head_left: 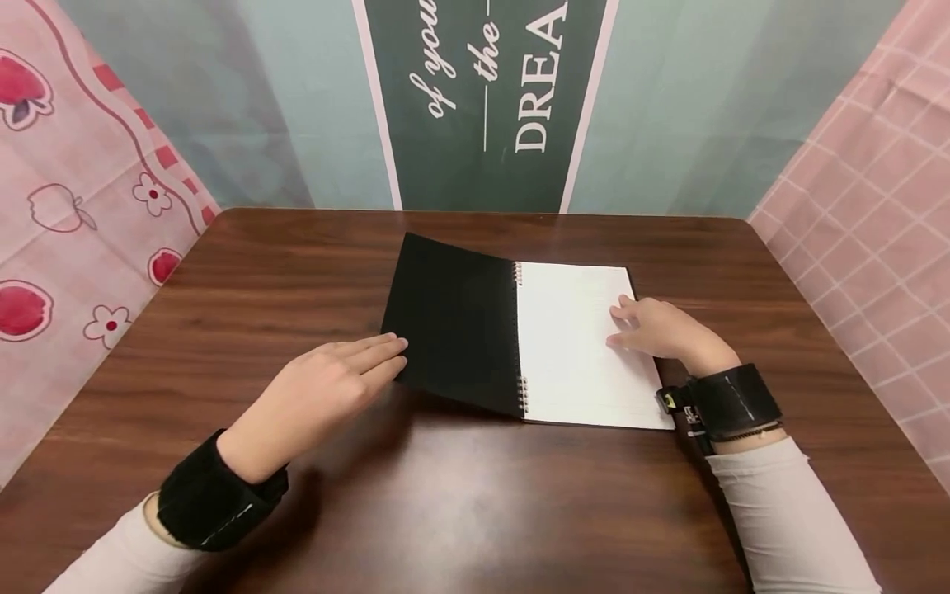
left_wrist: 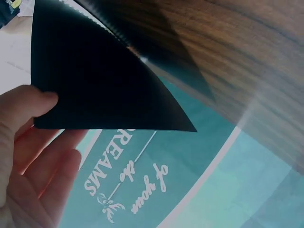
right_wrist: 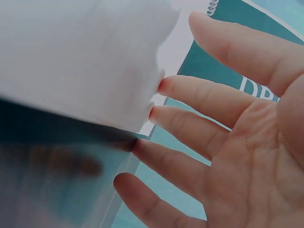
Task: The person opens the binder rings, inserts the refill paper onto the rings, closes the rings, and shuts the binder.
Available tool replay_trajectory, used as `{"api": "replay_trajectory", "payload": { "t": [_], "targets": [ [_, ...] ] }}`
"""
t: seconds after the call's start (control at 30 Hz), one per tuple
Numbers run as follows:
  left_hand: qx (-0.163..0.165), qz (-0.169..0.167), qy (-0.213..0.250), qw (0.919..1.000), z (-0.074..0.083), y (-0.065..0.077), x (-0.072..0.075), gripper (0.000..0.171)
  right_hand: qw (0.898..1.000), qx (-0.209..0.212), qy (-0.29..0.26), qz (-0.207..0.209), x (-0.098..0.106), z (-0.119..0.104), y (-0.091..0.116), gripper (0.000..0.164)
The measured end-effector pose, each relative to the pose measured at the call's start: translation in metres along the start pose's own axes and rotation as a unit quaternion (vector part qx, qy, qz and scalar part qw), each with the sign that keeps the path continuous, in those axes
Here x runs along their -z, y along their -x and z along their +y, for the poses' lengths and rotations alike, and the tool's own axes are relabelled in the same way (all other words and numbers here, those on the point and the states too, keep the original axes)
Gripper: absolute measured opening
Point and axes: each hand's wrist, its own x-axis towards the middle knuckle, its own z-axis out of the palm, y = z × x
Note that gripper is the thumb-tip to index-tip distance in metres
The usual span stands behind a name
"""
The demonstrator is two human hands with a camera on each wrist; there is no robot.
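A spiral-bound notebook lies spread on the table, with its black cover [head_left: 453,322] turned to the left and a white page [head_left: 564,346] on the right. The wire coil [head_left: 523,396] runs between them. My left hand [head_left: 315,396] pinches the cover at its lower left edge; in the left wrist view the thumb [left_wrist: 40,103] lies on one face and the fingers are behind. The cover is raised off the wood and casts a shadow. With fingers spread and nearly straight, my right hand [head_left: 660,330] touches the page near its right edge, fingertips [right_wrist: 166,84] on the paper.
The brown wooden table [head_left: 460,511] extends around the notebook. Behind it hangs a blue-green cloth with a dark lettered panel [head_left: 482,165]. Pink cloths stand at the left [head_left: 74,206] and right [head_left: 868,181] sides. Black bands [head_left: 215,495] wrap both wrists.
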Motion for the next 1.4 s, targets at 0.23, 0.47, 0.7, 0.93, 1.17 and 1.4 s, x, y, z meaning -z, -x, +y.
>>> {"api": "replay_trajectory", "payload": {
  "t": [0.23,0.47,0.7,0.93,1.17,1.4],
  "targets": [
    [-0.035,0.074,-0.006,0.9966,-0.002,-0.006,0.003,0.044,1.000,-0.010,-0.011,0.006,0.000,0.001,0.004,0.064],
    [-0.073,0.156,-0.071,0.9826,-0.002,-0.015,0.002,0.033,1.000,-0.010,-0.004,0.006,0.000,-0.001,0.003,0.064],
    [-0.071,0.207,-0.086,0.9719,-0.003,-0.033,0.000,0.029,1.000,-0.009,-0.009,0.005,-0.001,0.003,0.000,0.063],
    [-0.096,0.238,-0.046,0.9654,-0.003,-0.047,0.000,0.026,1.000,-0.007,-0.004,0.011,0.000,0.001,0.000,0.064],
    [-0.112,0.293,-0.029,0.9491,0.001,-0.068,-0.003,0.021,1.000,-0.006,0.002,0.009,0.001,0.000,-0.002,0.063],
    [-0.127,0.283,-0.027,0.9503,0.006,-0.090,-0.002,0.021,1.000,-0.010,0.003,0.007,0.003,0.001,-0.004,0.064]
  ]
}}
